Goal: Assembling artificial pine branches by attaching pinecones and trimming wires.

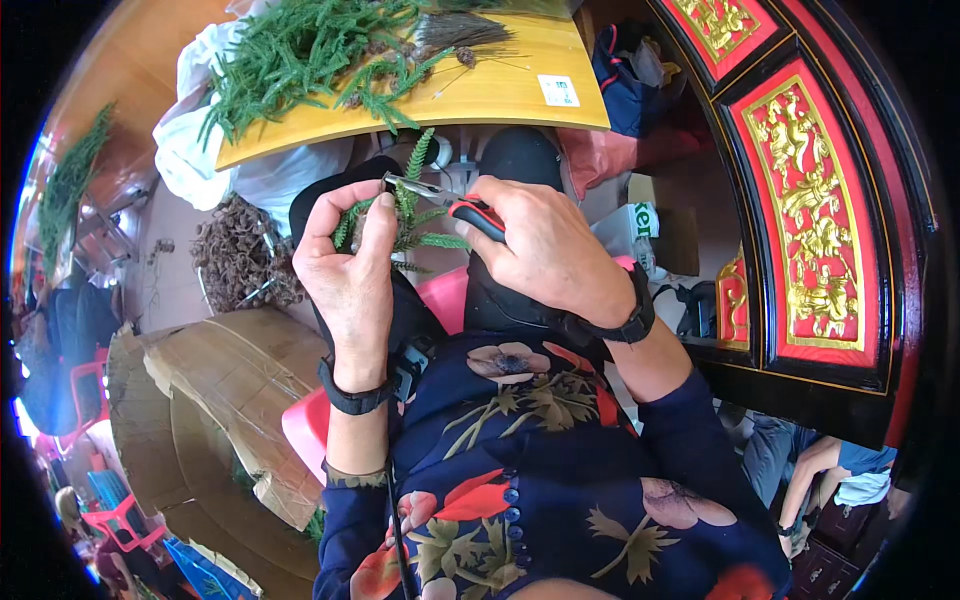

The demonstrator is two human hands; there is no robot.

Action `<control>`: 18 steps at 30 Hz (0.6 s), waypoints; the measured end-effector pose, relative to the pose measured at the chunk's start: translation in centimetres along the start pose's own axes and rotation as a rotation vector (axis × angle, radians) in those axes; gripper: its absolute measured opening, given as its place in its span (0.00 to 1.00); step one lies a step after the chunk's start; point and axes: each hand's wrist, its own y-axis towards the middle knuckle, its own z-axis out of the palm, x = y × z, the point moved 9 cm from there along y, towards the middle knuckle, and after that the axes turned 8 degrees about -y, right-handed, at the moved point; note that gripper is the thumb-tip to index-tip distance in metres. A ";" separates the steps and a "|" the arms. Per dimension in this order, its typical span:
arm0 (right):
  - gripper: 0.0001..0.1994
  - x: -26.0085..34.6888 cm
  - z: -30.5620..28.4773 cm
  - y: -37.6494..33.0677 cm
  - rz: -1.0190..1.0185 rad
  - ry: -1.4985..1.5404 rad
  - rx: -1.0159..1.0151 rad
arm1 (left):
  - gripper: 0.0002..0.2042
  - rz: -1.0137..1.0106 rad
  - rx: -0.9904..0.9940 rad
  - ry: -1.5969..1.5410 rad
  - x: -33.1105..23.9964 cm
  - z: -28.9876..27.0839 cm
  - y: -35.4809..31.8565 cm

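Above my lap, my left hand [350, 245] pinches a green artificial pine sprig [408, 205] between thumb and forefinger, its fronds spreading up and to the right. My right hand [545, 245] is wrapped round pliers [470, 212] with red and black handles. The metal jaws reach left to the sprig, close by my left fingertips; whether they bite on a stem or wire there is too small to tell. Beyond my knees, a yellow table [520, 75] carries a heap of green pine sprigs [290, 65], a bundle of thin dark wires [460, 30] and a few pine cones [465, 57].
Brown pine cones [240, 255] fill a container on the floor at the left. An open cardboard box [190, 430] stands at my lower left. A red and gold carved panel [810, 210] rises at the right. Another person's arm [808, 480] shows at the lower right.
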 end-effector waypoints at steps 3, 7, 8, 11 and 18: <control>0.10 0.0 0.2 0.1 -0.003 -0.014 0.001 | 0.05 -0.006 0.003 0.015 0.0 0.0 -0.1; 0.11 0.1 0.2 0.3 -0.018 -0.017 0.029 | 0.05 -0.050 0.018 -0.071 0.2 0.1 -0.2; 0.11 0.1 0.3 0.4 -0.024 -0.014 0.042 | 0.05 -0.071 0.024 -0.117 0.3 0.2 -0.2; 0.11 0.4 -0.3 0.5 -0.112 0.023 -0.024 | 0.05 -0.183 0.054 -0.263 1.5 0.0 0.0; 0.14 0.6 -1.4 1.1 -0.300 -0.027 -0.156 | 0.05 -0.407 0.207 -0.492 3.4 0.1 0.1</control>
